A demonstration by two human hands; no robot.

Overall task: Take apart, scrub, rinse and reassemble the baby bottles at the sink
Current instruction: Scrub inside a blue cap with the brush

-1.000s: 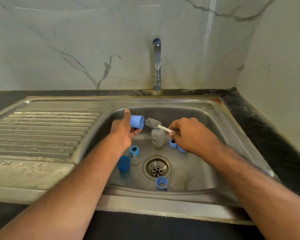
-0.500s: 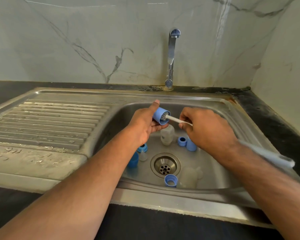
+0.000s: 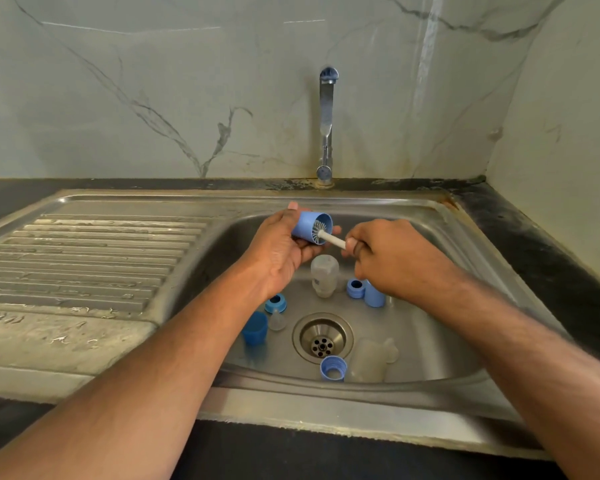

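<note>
A: Blue cap (image 3: 310,227), a smooth plastic cylinder, sits above the drain (image 3: 322,338) in the left hand (image 3: 280,249), whose fingers curl round it, open mouth facing right.

B: And the brush?

A: White brush (image 3: 326,234): its bristles are inside the cap, and the right hand (image 3: 392,258) pinches its thin stem.

B: Around the drain?

A: Behind it a cloudy bottle (image 3: 323,274) lies on the steel basin (image 3: 440,327); a ribbed blue ring (image 3: 355,288) is just right of the bottle. Left of the drain, a blue cup (image 3: 254,328) and a clear teat (image 3: 276,319). In front, another blue ring (image 3: 333,368) beside a translucent bottle (image 3: 369,360).
</note>
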